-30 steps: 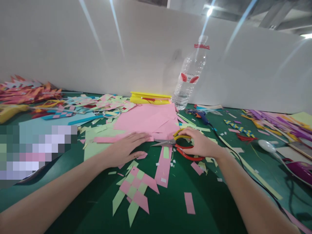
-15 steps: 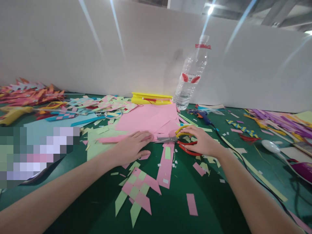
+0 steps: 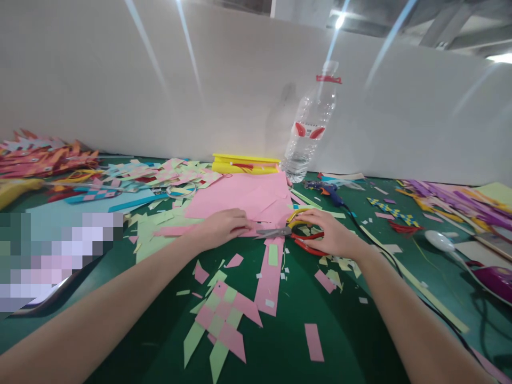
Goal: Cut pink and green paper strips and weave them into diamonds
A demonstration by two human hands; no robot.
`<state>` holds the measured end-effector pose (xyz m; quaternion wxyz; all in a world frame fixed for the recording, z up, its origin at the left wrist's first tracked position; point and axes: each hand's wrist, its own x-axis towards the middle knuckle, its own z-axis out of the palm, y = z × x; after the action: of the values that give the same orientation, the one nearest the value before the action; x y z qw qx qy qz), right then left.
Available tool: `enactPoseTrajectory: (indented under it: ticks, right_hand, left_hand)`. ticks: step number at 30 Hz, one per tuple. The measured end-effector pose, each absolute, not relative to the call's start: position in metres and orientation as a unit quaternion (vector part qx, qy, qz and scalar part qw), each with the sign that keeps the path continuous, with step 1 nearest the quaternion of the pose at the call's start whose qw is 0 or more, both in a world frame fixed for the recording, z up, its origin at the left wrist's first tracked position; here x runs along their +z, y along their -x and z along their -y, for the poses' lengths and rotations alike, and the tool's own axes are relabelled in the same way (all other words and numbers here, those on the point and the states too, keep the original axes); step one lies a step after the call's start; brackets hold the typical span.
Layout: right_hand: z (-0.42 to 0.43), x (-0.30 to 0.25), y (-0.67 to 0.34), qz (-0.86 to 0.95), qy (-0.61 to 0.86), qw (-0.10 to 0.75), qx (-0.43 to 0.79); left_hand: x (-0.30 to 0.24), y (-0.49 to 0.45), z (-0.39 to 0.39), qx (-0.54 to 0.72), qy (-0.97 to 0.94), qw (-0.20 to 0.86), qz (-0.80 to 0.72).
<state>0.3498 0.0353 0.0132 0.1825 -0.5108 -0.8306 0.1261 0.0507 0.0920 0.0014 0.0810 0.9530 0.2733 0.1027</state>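
Note:
My left hand point(image 3: 224, 228) lies over a long pink paper strip point(image 3: 172, 231), its fingers bent and drawn together on the strip, its thumb mostly hidden. Facing it, my right hand point(image 3: 334, 234) grips scissors point(image 3: 276, 232) by their handles, one yellow and one red. The handles stand apart, and the slightly parted blades point left near my left fingertips at the strip. Behind both hands lies a pink paper sheet point(image 3: 240, 194). Closer to me rests a woven pink and green paper fish point(image 3: 224, 317), beside a wider pink strip point(image 3: 269, 285) with small scraps on it.
A clear plastic bottle point(image 3: 310, 130) leans by the white panel, next to a yellow folded sheet point(image 3: 244, 164). To the right are a blue glue gun point(image 3: 330, 193) with a black cord and a white spoon-shaped object point(image 3: 439, 241). Green paper point(image 3: 150, 240) and many scraps surround the hands.
My left hand's thumb has tucked in and its fingers have bent and drawn together over the strip. My right hand keeps the scissors in nearly the same place. The view has shifted slightly.

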Motion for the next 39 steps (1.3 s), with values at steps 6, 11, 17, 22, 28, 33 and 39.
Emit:
enactPoseTrajectory:
  ticks: [6,11,17,22,28,33,39]
  right_hand:
    - [-0.035,0.012,-0.351,0.835,0.505,0.176,0.13]
    - [-0.037,0.01,-0.355,0.838,0.504,0.165,0.132]
    - [-0.036,0.012,-0.355,0.84,0.507,0.154,0.119]
    - [-0.031,0.016,-0.343,0.837,0.517,0.144,0.109]
    - [-0.029,0.017,-0.337,0.847,0.496,0.153,0.112]
    - [-0.029,0.018,-0.335,0.846,0.5,0.14,0.121]
    - [-0.027,0.02,-0.33,0.85,0.49,0.141,0.131]
  left_hand:
    - [-0.007,-0.048,-0.094,0.158,-0.934,0.17,-0.273]
    - [-0.008,-0.048,-0.097,0.161,-0.926,0.195,-0.281]
    - [-0.012,-0.047,-0.101,0.161,-0.924,0.201,-0.283]
    - [-0.011,-0.048,-0.1,0.171,-0.923,0.209,-0.275]
    - [-0.01,-0.048,-0.098,0.167,-0.918,0.217,-0.286]
    - [-0.01,-0.048,-0.099,0.169,-0.922,0.209,-0.28]
    - [-0.009,-0.048,-0.098,0.167,-0.923,0.198,-0.285]
